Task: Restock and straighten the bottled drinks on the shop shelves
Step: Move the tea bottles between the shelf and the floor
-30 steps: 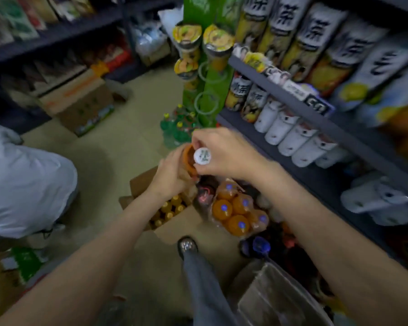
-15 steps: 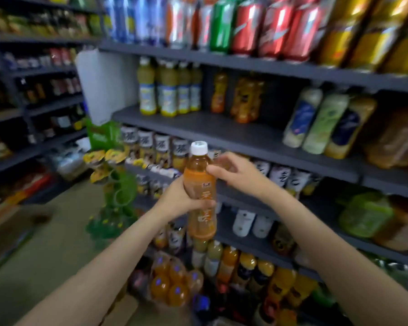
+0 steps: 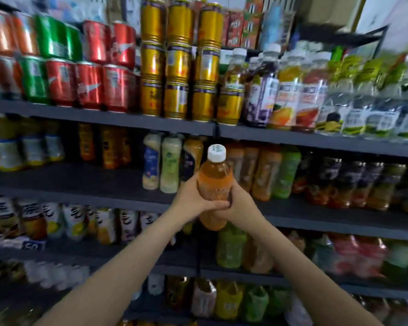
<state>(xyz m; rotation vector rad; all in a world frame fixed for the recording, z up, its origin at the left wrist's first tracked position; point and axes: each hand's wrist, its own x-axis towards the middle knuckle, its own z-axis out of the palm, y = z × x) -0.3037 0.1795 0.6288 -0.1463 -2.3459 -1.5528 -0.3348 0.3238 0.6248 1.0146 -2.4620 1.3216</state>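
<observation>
An orange drink bottle [image 3: 214,182] with a white cap stands upright in front of the middle shelf. My left hand [image 3: 192,200] grips its body from the left. My right hand [image 3: 237,203] wraps it from the right, and the fingers of both hands meet across the label. Behind the bottle, a row of orange and green bottles [image 3: 266,175] fills the middle shelf [image 3: 316,210]. To their left stand white and green bottles [image 3: 161,162].
Red, green and gold cans [image 3: 177,74] are stacked on the upper shelf [image 3: 99,116], with juice bottles [image 3: 285,90] to their right. Tea bottles [image 3: 68,222] line a lower shelf. A bare stretch of the middle shelf [image 3: 68,178] lies left of the white bottles.
My view rose from the floor boxes to the upper shelves. The bottle came up with both hands, and my right hand went from touching its neck to gripping its body.
</observation>
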